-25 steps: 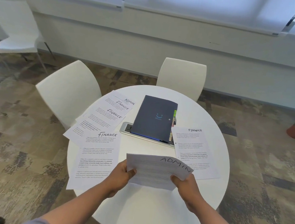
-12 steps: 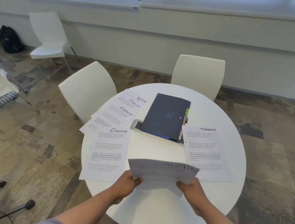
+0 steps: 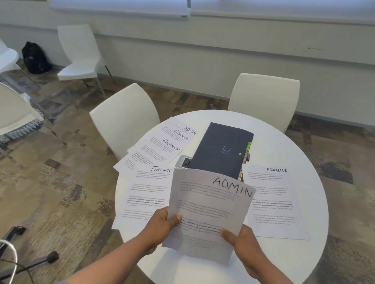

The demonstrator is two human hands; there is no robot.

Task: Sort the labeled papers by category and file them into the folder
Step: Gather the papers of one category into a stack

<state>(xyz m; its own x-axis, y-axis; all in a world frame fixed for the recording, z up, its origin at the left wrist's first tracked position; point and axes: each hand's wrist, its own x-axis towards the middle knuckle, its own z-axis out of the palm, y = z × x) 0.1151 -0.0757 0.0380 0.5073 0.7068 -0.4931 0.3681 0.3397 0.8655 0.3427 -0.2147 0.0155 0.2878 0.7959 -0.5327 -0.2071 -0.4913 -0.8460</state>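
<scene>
Raised since a moment ago, the ADMIN sheet (image 3: 207, 211) now stands nearly upright in front of the person instead of lying flat and low over the surface (image 3: 285, 259). The left hand (image 3: 162, 227) pinches its lower left edge and the right hand (image 3: 240, 242) its lower right edge, thumbs on the printed face. It looks to be thin, light paper: floppy, quick to bow or crease, so gripping both bottom corners keeps it taut. The dark folder (image 3: 222, 151) lies shut at the middle of the surface, just behind the sheet. FINANCE pages (image 3: 148, 192) rest to the left, fanned with another ADMIN page, and one FINANCE page (image 3: 274, 201) lies to the right.
</scene>
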